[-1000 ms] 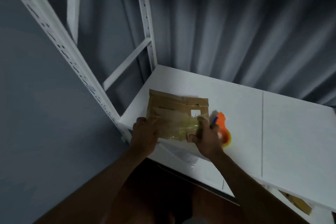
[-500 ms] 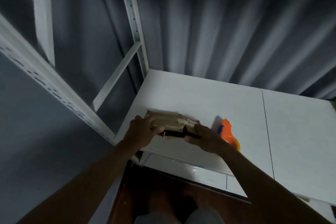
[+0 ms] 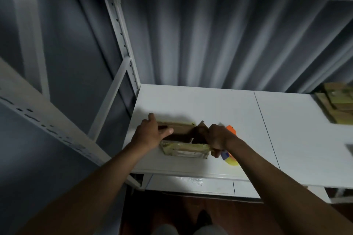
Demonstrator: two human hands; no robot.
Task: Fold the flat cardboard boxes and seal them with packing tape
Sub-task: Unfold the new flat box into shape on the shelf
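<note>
Nothing here can be read; the small brown cardboard box (image 3: 177, 135) shows no legible lettering in this dim light.

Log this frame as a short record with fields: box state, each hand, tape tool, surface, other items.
box: small cardboard box opened up, top flaps open, dark interior showing, old tape on its near flap
left hand: left hand lies against the box's left end, fingers mostly straight
right hand: right hand grips the box's right end
tape tool: orange tape dispenser lies right of the box, partly hidden by the right hand
surface: white shelf board
other: stack of cardboard boxes at far right
</note>
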